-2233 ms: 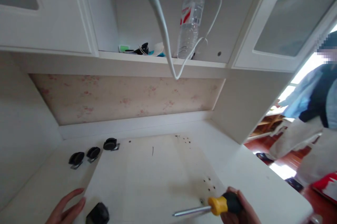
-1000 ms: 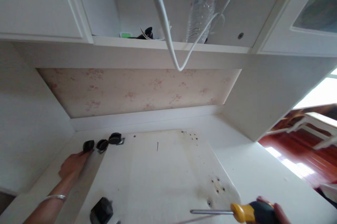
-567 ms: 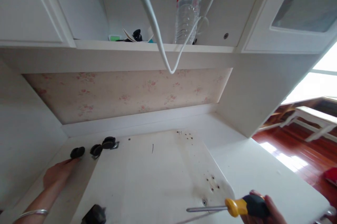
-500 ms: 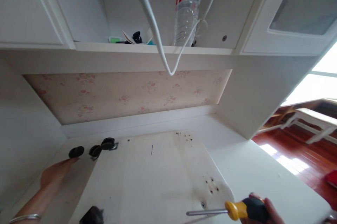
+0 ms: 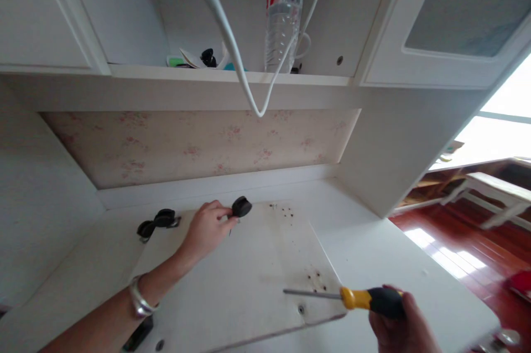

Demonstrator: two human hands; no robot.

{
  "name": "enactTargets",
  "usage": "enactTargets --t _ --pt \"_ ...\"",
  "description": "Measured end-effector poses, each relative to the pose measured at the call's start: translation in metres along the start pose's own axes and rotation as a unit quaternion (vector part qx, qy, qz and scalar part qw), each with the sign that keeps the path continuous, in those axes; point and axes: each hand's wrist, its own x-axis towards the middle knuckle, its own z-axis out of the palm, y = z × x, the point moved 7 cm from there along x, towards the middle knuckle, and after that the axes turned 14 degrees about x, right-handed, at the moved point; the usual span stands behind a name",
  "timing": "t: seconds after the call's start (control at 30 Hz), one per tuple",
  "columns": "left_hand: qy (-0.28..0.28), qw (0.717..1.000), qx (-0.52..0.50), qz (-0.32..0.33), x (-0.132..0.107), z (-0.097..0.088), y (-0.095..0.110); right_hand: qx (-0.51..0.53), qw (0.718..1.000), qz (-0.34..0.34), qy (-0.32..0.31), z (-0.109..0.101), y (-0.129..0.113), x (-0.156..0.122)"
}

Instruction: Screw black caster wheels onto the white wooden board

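Note:
My left hand (image 5: 207, 231) pinches a black caster wheel (image 5: 241, 207) over the far part of a white board (image 5: 253, 275). My right hand (image 5: 400, 328) grips a screwdriver (image 5: 357, 298) by its yellow and black handle. Its metal shaft points left, above the near right part of the board, close to a cluster of small screw holes (image 5: 317, 281). Two more black casters (image 5: 165, 218) stand together at the board's far left corner. Another black object (image 5: 140, 335) is partly covered by my left forearm, which wears a silver bracelet (image 5: 141, 299).
The board lies on a white desktop (image 5: 373, 253) under a cabinet shelf (image 5: 232, 76). A clear plastic bottle (image 5: 284, 21) and small items stand on that shelf. A white cable (image 5: 232, 37) loops down in front. At the right are a white bench (image 5: 498, 192) and red-brown floor.
My left hand has lifted the caster from the left of the board and carried it right, over the board. The screwdriver has risen slightly in view. The camera view has shifted a little.

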Motion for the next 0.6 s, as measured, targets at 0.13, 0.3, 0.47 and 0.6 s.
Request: enactTargets --t 0.13,0.3,0.47,0.6 --pt "-0.025 0.998 0.008 0.054 0.029 0.036 0.057 -0.092 0.986 -0.117 -0.081 0.036 -0.019 -0.024" --pt "-0.020 0.998 0.025 0.047 0.059 0.047 0.088 -0.147 0.978 -0.133 -0.070 0.042 -0.016 -0.023" --pt "-0.018 1.000 0.023 -0.009 0.070 0.068 0.110 -0.182 0.974 -0.111 -0.073 0.046 -0.002 -0.013" --pt "-0.021 0.998 0.012 -0.055 0.067 0.094 0.119 -0.229 0.962 -0.121 -0.084 0.057 0.002 -0.004"
